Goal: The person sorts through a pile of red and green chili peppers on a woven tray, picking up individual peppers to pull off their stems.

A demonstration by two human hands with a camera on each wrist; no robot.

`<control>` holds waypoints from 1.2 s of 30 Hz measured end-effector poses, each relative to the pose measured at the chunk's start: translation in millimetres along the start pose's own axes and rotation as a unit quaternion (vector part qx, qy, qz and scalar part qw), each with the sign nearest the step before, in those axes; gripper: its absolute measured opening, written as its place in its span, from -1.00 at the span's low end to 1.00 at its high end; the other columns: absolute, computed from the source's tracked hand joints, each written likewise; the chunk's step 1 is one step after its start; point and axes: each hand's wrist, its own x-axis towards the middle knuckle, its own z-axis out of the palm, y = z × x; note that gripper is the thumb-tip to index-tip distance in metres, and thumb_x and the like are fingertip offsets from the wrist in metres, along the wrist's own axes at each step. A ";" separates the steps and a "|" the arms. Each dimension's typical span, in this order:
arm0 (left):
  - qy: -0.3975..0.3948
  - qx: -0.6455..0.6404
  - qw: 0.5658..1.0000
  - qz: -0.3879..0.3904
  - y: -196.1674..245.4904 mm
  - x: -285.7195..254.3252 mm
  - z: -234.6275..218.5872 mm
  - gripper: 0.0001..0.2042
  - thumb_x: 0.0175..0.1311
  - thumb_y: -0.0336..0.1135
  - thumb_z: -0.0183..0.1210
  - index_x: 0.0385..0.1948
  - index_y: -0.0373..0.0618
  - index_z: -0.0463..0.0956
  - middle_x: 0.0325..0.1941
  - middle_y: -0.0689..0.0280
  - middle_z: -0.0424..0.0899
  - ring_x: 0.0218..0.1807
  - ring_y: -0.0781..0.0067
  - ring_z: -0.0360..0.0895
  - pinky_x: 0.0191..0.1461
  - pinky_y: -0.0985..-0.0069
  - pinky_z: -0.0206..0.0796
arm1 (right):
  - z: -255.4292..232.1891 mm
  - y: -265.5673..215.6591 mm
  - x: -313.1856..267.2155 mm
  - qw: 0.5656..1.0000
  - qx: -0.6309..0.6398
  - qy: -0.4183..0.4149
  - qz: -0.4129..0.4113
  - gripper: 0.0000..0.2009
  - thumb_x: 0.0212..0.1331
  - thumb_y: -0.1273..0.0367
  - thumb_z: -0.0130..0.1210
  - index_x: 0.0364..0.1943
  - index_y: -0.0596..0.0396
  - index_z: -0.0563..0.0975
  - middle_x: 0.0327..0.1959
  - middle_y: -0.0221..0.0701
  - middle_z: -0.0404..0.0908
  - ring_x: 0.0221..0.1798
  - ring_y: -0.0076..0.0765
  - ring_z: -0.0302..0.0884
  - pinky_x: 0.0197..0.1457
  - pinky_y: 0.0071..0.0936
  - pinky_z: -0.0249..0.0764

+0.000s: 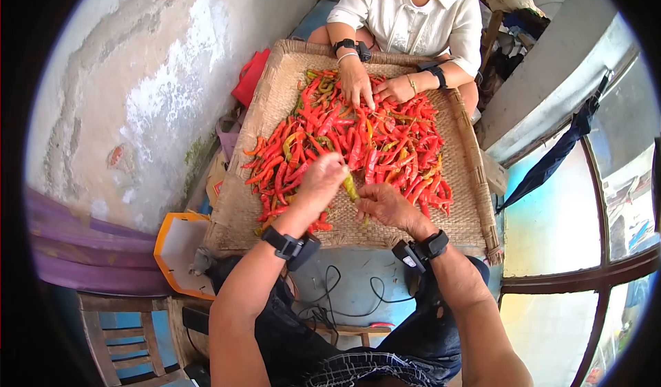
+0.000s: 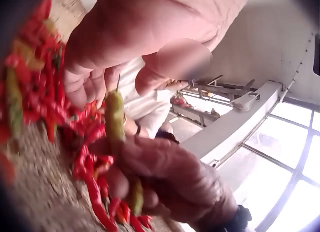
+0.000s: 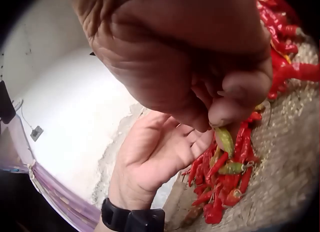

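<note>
My right hand (image 1: pixel 392 206) pinches a yellow-green chili pepper (image 1: pixel 350 186) between thumb and fingers over the near side of a woven tray (image 1: pixel 237 211). In the left wrist view, the chili's thin stem points up and its middle is hidden by the right hand's fingers. Beside the stem end is my left hand (image 1: pixel 322 184), thumb apart from the fingers. The right wrist view shows the left palm facing the held chili. A pile of red chili peppers (image 1: pixel 330 122), with some green ones among them, lies on the tray under both hands.
Across the tray a person in a white shirt (image 1: pixel 427 25) has both hands in the pile. An orange-edged box (image 1: pixel 182 253) stands left of the tray, near a wooden chair (image 1: pixel 127 339). Black cables (image 1: pixel 334 311) lie below. Framed glass panes (image 1: pixel 558 208) are at the right.
</note>
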 end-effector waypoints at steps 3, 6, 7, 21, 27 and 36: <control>0.104 0.400 0.883 0.225 20.6 17.6 -44.9 -0.65 0.09 -0.29 0.14 -0.07 -0.19 0.42 -0.18 0.11 0.56 -0.09 0.26 0.48 0.04 0.41 0.28 | -24.0 -8.8 -3.6 0.990 0.108 0.089 -0.013 -0.75 0.23 0.32 -0.02 -0.14 0.21 0.48 -0.45 -0.39 0.59 -0.46 -0.57 0.43 -0.39 -0.58 0.38; 0.179 0.633 0.737 0.154 33.8 16.6 -73.0 -0.69 0.08 -0.27 0.12 -0.16 -0.21 0.43 -0.17 0.06 0.50 0.03 0.10 0.36 0.08 0.25 0.20 | -32.8 0.6 -0.4 0.906 -0.074 0.393 -0.138 -0.71 0.21 0.36 -0.01 -0.06 0.26 0.46 -0.43 -0.26 0.60 -0.42 -0.40 0.49 -0.32 -0.47 0.43; 0.173 0.651 0.730 0.117 29.2 17.0 -79.6 -0.68 0.07 -0.25 0.14 -0.16 -0.20 0.43 -0.13 0.05 0.48 0.06 0.07 0.33 0.10 0.21 0.17 | -34.8 -4.7 -5.1 0.906 -0.129 0.392 -0.093 -0.66 0.17 0.39 0.02 0.01 0.27 0.42 -0.39 -0.16 0.58 -0.34 -0.29 0.53 -0.25 -0.42 0.44; 0.143 0.681 0.718 -0.021 -5.5 17.1 -67.8 -0.32 0.00 -0.10 0.24 0.18 -0.07 0.15 0.08 -0.07 0.29 0.07 -0.14 0.27 0.05 0.10 0.24 | -10.9 6.0 -25.5 0.950 -0.238 0.111 -0.168 -0.70 0.03 0.44 0.06 -0.10 0.23 0.46 -0.32 -0.07 0.54 -0.28 0.00 0.51 -0.18 -0.25 0.46; 0.185 0.647 0.736 -0.075 -2.6 22.3 -58.2 -0.16 -0.10 -0.14 0.32 0.25 -0.04 0.00 0.10 -0.04 0.20 0.05 -0.15 0.26 0.08 0.16 0.26 | -4.7 6.8 -25.3 0.949 -0.265 0.081 -0.151 -0.69 0.03 0.42 0.04 -0.10 0.21 0.46 -0.30 -0.08 0.54 -0.24 0.01 0.52 -0.17 -0.23 0.45; 0.241 0.344 0.907 0.020 -28.9 40.9 -75.9 -0.20 -0.20 -0.27 0.35 0.17 -0.17 0.11 0.03 -0.07 0.34 0.06 -0.07 0.35 0.12 0.23 0.25 | -1.9 3.5 -19.0 0.937 -0.330 0.069 -0.091 -0.75 0.00 0.45 0.03 -0.18 0.19 0.44 -0.37 -0.14 0.53 -0.30 0.04 0.51 -0.23 -0.18 0.45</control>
